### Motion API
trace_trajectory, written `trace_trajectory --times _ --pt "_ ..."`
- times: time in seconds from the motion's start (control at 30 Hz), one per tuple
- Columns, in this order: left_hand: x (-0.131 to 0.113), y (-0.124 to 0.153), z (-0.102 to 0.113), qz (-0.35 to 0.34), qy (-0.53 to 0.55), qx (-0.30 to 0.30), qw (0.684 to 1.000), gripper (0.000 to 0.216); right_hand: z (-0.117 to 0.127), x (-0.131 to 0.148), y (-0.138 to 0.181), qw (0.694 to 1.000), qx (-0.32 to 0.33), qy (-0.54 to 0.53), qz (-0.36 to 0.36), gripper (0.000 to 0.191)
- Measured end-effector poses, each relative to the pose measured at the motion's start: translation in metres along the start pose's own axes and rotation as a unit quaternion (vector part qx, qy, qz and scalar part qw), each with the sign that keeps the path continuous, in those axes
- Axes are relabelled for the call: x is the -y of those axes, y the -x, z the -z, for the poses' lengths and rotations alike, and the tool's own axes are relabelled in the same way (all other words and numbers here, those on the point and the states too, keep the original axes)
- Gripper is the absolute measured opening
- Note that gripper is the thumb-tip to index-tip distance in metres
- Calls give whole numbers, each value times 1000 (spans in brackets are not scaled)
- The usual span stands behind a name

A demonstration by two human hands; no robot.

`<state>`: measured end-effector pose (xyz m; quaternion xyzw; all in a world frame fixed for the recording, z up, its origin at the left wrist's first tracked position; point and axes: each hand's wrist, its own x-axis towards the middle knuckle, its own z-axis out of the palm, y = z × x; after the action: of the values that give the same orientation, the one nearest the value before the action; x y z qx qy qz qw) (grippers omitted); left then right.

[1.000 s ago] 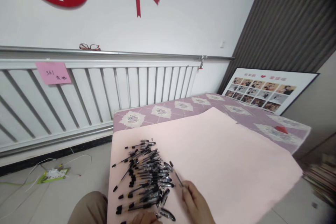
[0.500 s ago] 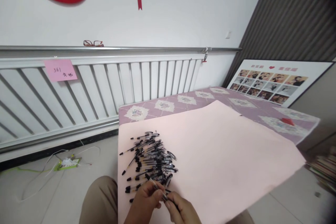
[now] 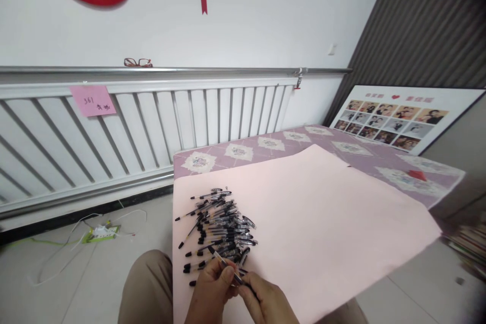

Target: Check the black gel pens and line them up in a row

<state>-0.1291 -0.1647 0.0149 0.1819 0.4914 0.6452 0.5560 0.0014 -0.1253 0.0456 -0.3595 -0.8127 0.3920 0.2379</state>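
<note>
A slim black-and-clear pen [image 3: 222,259] slants between my two hands near the front of the table. Its dark tip points away to the upper left. My left hand [image 3: 214,281] pinches the barrel with thumb and forefinger. Lower right on the same pen, the fingers of my right hand [image 3: 261,296] close round its darker end and partly cover it. Just beyond my hands lies a loose heap of similar black pens [image 3: 224,228], most with tips to the left.
Pink paper [image 3: 311,202] covers much of a table with a purple patterned cloth [image 3: 269,144]. A white radiator [image 3: 159,121] runs along the wall. Down on the floor at left are a power strip [image 3: 100,234] and cables. A photo board [image 3: 398,116] leans at the far right.
Both hands still hold the same pen, with slight finger shifts. The whole view has moved a little, so the scene sits slightly further right.
</note>
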Motion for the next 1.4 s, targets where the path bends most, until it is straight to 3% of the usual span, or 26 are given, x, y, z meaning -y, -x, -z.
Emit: trace_trajectory --times 0.13,0.27,0.43,0.57,0.67,0.87,1.07,1.3,1.4 --pt "-5 2 -2 -15 26 21 999 40 1 5 1 1000 8 5 -10 24" --pt "-21 4 -4 -28 -14 66 997 37 2 11 0 994 22 -98 -37 34" --pt "-40 10 -12 -30 -8 157 987 29 -10 14 2 932 73 -330 -127 53" --pt "-37 12 -23 -5 50 93 994 34 -19 15 2 902 70 -402 -143 55" --pt "-33 12 -28 1 59 45 997 38 -21 15 1 900 55 -407 -148 52" --pt "-34 15 -30 24 96 19 995 40 -18 18 0 898 22 -413 -151 47" --pt "-37 17 -30 18 122 26 992 34 -17 22 3 833 78 -513 -192 45" --pt "-43 14 -26 26 113 161 980 27 -22 18 6 766 103 -594 -222 45" --pt "-46 16 -30 33 131 175 975 25 -21 20 6 762 103 -598 -226 44"
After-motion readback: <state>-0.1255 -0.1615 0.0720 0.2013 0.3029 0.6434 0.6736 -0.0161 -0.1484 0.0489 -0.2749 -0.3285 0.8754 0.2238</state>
